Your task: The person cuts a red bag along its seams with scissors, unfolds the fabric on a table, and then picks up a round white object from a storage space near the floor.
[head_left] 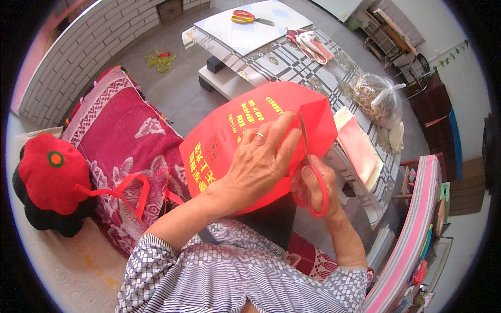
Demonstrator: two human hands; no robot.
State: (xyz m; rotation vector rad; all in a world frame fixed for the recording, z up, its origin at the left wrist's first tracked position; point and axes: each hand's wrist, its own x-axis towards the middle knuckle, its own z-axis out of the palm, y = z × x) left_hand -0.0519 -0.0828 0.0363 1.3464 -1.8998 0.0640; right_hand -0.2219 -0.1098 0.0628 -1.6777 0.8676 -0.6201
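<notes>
A red fabric bag (219, 117) with yellow printed writing lies across my lap. My left hand (262, 156), with a ring on one finger, rests on it and holds the fabric near its right end. In my right hand (323, 184) are red-handled scissors (321, 195), my thumb through one loop. Their blade points up the picture and lies against the bag beside my left fingertips; the lower blade is hidden by the fabric. Cut red strips (135, 191) trail over the maroon patterned cover (117, 117) to my left.
A flower-shaped red and black cushion (54, 172) sits at far left. Ahead, the table (274, 70) bears another pair of scissors (244, 17), a folded cloth (311, 45), a tied plastic bag (377, 99) of dried brown pieces and pink sheets (358, 146). Green and red scraps (161, 62) lie on the floor.
</notes>
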